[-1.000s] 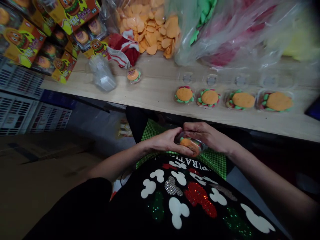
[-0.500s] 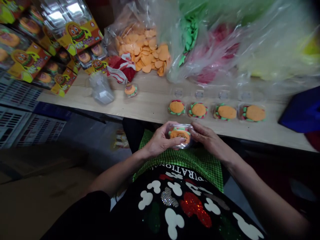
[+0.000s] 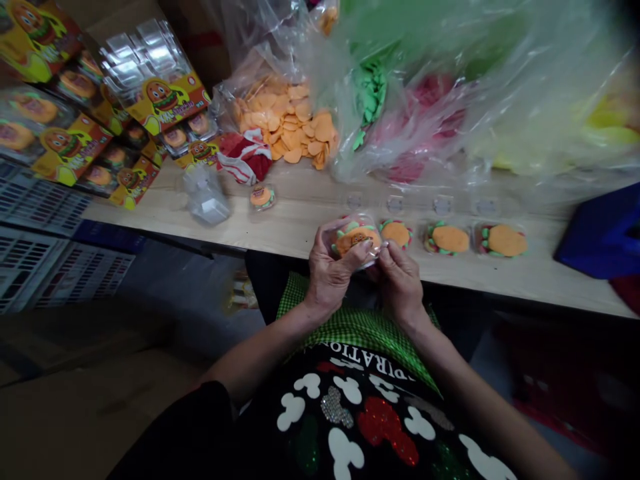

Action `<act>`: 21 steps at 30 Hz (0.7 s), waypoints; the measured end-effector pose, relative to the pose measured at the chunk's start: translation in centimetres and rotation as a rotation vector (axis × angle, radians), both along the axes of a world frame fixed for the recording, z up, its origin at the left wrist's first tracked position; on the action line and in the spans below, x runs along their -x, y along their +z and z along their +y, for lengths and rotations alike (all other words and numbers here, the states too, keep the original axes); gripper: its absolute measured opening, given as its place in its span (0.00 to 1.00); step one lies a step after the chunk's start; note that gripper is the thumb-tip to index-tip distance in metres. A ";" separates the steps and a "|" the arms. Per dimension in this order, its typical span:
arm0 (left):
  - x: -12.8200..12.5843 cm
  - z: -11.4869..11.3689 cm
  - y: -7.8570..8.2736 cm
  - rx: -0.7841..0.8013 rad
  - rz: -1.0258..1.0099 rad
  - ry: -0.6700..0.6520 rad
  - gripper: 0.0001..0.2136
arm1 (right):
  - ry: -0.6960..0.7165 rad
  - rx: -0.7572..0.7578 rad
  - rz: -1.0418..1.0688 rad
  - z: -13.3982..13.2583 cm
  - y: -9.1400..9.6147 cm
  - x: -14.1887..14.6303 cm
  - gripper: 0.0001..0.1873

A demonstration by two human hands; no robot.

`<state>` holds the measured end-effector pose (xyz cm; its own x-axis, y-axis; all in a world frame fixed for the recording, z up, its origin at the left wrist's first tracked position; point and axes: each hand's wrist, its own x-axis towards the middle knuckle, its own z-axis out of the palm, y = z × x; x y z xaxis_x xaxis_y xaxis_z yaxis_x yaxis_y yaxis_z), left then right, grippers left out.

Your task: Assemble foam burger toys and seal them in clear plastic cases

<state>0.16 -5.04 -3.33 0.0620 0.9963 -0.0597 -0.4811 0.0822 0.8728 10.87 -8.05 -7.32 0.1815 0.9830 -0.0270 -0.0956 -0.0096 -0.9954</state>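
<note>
A clear plastic box with a toy burger (image 3: 357, 241) in it, orange bun over green and red layers and a printed label on the lid, is held up at the table's front edge. My left hand (image 3: 327, 277) wraps round its left side, thumb lying across the lid. At the right corner of the same box, my right hand (image 3: 401, 277) pinches the rim with thumb and fingers. Just behind stand open clear boxes with burgers: one (image 3: 396, 233) partly covered by the held box, another (image 3: 447, 238) and a third (image 3: 501, 240) farther right. Their raised lids point away from me.
A closed burger box (image 3: 262, 197) and stacked clear empties (image 3: 205, 200) lie left on the table, near a red-and-white cloth (image 3: 245, 157). Bags of orange pieces (image 3: 287, 123), green pieces (image 3: 373, 90) and pink pieces (image 3: 425, 127) line the back. Display cartons (image 3: 167, 97) stand far left; a blue bin (image 3: 597, 230) sits right.
Both hands have moved up and forward with the boxed burger, which now overlaps the leftmost open boxes. My right fingers have shifted to a pinch at its lower right corner.
</note>
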 end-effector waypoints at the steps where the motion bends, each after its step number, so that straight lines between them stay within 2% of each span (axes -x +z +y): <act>1: -0.1 0.0 0.0 -0.011 0.005 0.010 0.21 | -0.045 -0.022 0.084 0.2 -0.1 0.3 0.21; 3: -0.5 0.0 -0.1 -0.013 0.022 0.028 0.21 | -0.114 -0.043 0.256 0.7 -0.2 0.7 0.22; 5: -0.9 0.1 -0.6 0.020 0.033 0.045 0.22 | -0.096 -0.002 0.308 1.1 -0.3 0.8 0.23; 9: -1.7 0.4 -1.2 0.067 0.024 0.119 0.22 | -0.060 0.123 0.289 1.7 -0.2 0.6 0.22; 11: -1.5 0.8 -1.2 0.071 0.026 0.135 0.22 | -0.096 0.110 0.238 2.1 -0.2 0.0 0.24; 13: -0.6 1.5 -0.8 0.110 0.044 0.059 0.23 | -0.111 0.043 0.128 2.5 0.1 -1.3 0.24; 14: 0.0 1.9 -0.6 0.142 0.061 -0.023 0.25 | -0.083 0.008 0.048 2.8 0.4 -2.1 0.24; 18: 1.9 3.3 0.2 0.190 0.145 -0.392 0.32 | 0.147 -0.066 -0.255 3.8 1.7 -4.3 0.27; 19: 2.1 3.5 0.3 0.171 0.155 -0.415 0.33 | 0.151 -0.079 -0.300 3.8 1.9 -4.4 0.28; 21: 1.9 3.6 0.2 0.131 0.163 -0.352 0.29 | 0.111 -0.088 -0.333 3.6 2.1 -4.1 0.28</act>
